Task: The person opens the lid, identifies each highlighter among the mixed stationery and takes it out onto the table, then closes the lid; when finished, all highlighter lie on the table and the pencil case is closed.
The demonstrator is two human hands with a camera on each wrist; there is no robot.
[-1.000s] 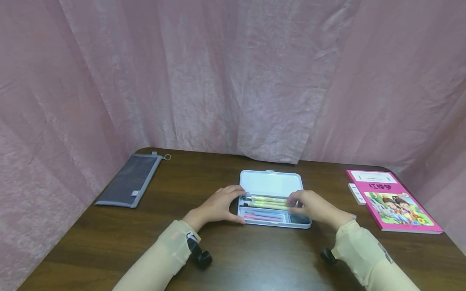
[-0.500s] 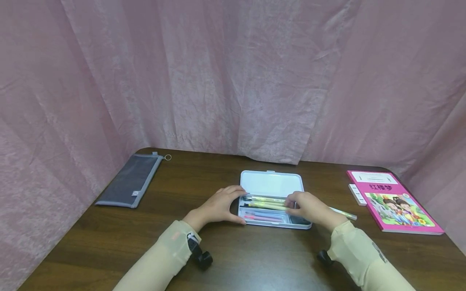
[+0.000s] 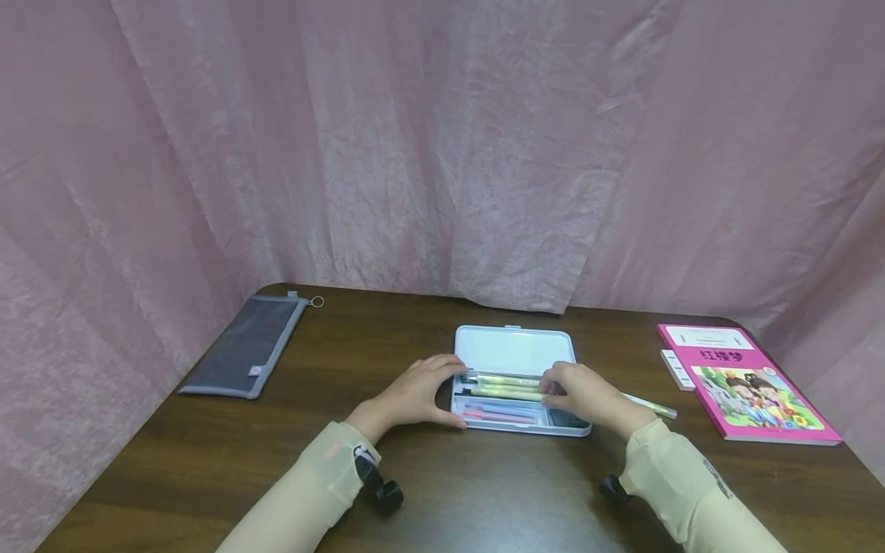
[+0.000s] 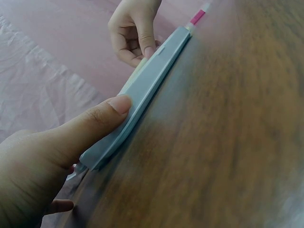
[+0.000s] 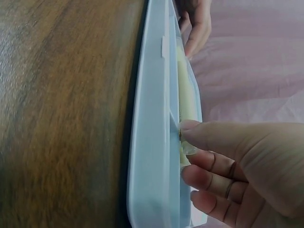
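A light blue pencil case (image 3: 513,349) lies with its lid raised on the wooden table. Yellow-green pens (image 3: 505,392) fill its rear part, while thin pink and purple pens (image 3: 499,413) and a dark item (image 3: 568,418) sit in front. My left hand (image 3: 415,390) grips the case's left end, thumb (image 4: 107,116) pressed to the front wall. At the right side of the case, my right hand (image 3: 588,393) pinches the end of a yellow-green pen (image 5: 185,95) between thumb and fingers. Its fingertips partly hide that pen's end.
Another pen (image 3: 651,405) lies on the table behind my right wrist. A pink book (image 3: 747,369) and a small white box (image 3: 677,369) lie at the right. A grey zip pouch (image 3: 245,342) is at the far left; a pink curtain (image 3: 442,153) hangs behind.
My right hand has shifted slightly left along the pens, uncovering more of the pen on the table. My left hand stays at the case.
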